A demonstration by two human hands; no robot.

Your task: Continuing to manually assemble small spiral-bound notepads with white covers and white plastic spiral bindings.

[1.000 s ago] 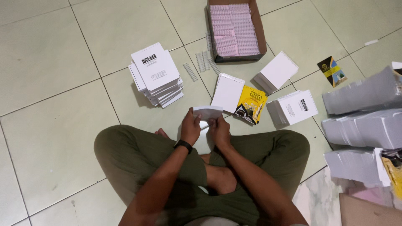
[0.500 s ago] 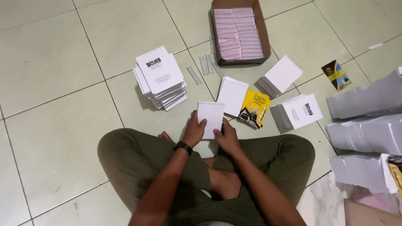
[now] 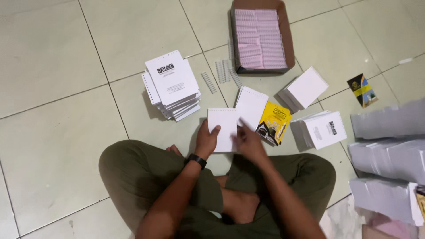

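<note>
You sit cross-legged on the tiled floor (image 3: 53,88), and both hands meet on one small block of white punched pages (image 3: 222,129) lying flat just in front of your knees. Your left hand (image 3: 207,140) grips its left edge, thumb on top and fingers underneath as far as one can see, so the sheets stay squared. Your right hand (image 3: 248,141) rests on the right side of the block; it is blurred, so I cannot tell whether it is pinching the pages or only pressing them flat.

The row of punched holes runs along the far edge of the block, away from you — the same way as on the white block (image 3: 251,106) leaning just beyond it, which touches a yellow printed cover (image 3: 274,123). Everything else lies within arm's reach in a rough arc: a tall stack of printed white covers (image 3: 171,84) to the left, a few loose wire coils (image 3: 221,73) ahead, and a brown cardboard box (image 3: 288,42) filled with pink-white coils beside them. To the right sit a plain white stack (image 3: 305,87) and a stack with a printed top sheet (image 3: 325,129) — sorted by kind, it seems, so each part can be picked without searching. Further right lie long grey-white bundles of paper (image 3: 389,119) and a small dark card (image 3: 362,90).
</note>
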